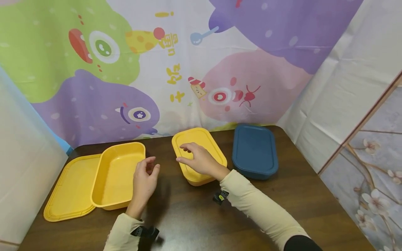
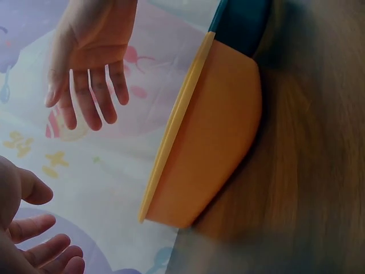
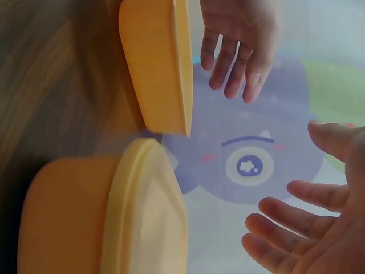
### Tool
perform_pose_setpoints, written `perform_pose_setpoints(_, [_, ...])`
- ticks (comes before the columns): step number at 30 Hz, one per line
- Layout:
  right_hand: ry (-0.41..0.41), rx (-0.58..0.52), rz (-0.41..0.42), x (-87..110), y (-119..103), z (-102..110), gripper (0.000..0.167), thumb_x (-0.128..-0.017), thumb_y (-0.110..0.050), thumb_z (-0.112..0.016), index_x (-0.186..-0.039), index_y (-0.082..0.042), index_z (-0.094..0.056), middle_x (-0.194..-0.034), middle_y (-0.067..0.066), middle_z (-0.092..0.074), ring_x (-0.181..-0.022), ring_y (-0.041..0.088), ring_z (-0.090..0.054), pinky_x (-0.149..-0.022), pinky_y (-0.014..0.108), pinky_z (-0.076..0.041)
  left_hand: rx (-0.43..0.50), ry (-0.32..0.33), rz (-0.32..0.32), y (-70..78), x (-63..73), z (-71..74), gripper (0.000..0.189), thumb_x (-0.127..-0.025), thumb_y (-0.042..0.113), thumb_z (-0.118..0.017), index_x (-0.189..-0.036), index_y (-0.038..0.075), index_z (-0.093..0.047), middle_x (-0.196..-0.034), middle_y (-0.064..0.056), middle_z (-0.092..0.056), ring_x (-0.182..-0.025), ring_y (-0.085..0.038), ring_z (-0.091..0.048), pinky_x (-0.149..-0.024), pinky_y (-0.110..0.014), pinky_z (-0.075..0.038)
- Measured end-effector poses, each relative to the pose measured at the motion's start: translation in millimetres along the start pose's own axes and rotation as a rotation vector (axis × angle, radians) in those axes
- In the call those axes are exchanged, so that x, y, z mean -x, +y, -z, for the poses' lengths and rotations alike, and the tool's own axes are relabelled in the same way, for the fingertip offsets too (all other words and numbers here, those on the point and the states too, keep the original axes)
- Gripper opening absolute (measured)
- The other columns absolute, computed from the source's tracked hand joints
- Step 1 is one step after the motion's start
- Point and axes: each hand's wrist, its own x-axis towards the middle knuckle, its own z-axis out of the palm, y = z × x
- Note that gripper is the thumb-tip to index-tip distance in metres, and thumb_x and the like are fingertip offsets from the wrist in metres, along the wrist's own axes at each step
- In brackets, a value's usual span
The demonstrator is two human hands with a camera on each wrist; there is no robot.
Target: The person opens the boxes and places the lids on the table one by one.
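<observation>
My left hand point(image 1: 145, 179) hovers by the right side of an uncovered yellow box point(image 1: 117, 177), fingers loosely bent with nothing in them. That box rests partly over a loose yellow lid point(image 1: 73, 188) at the far left. In the middle stands a second yellow box point(image 1: 201, 157) with its lid on. Above that lid is my right hand point(image 1: 201, 160), its fingers relaxed and apart from the surface. The right wrist view shows a gap between the right hand point(image 3: 319, 217) and the covered box point(image 3: 68, 217). Both hands are free of any object.
A dark blue lidded box point(image 1: 255, 151) stands to the right of the covered yellow one. The brown wooden table point(image 1: 194, 223) ends at a cartoon-printed cloth point(image 1: 176, 104) behind. White cloth hangs at both sides. Black camera straps circle both wrists.
</observation>
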Motion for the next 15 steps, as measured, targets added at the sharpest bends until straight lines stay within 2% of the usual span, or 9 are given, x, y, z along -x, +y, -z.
perform_pose_setpoints(5, [-0.001,0.021,-0.030,4.6,5,8,0.056,-0.093,-0.041,-0.063,-0.137,-0.008,-0.054,-0.133,0.011,-0.059,-0.122,0.027,-0.056,-0.104,0.043,-0.046,0.017,-0.014,0.011,1.4,1.8,-8.7,0.030,-0.092,0.008,-0.062,-0.120,-0.003,-0.059,-0.113,-0.024,-0.058,-0.103,-0.036,-0.058,-0.092,-0.049,-0.049])
perform_pose_setpoints(15, [0.052,0.046,-0.079,10.7,21,21,0.057,-0.093,-0.043,-0.063,-0.137,-0.008,-0.054,-0.135,0.013,-0.057,-0.121,0.027,-0.056,-0.101,0.045,-0.047,0.011,-0.073,-0.019,12.7,-0.5,-34.4,0.031,-0.092,0.012,-0.063,-0.121,0.000,-0.061,-0.114,-0.022,-0.059,-0.104,-0.036,-0.059,-0.091,-0.049,-0.049])
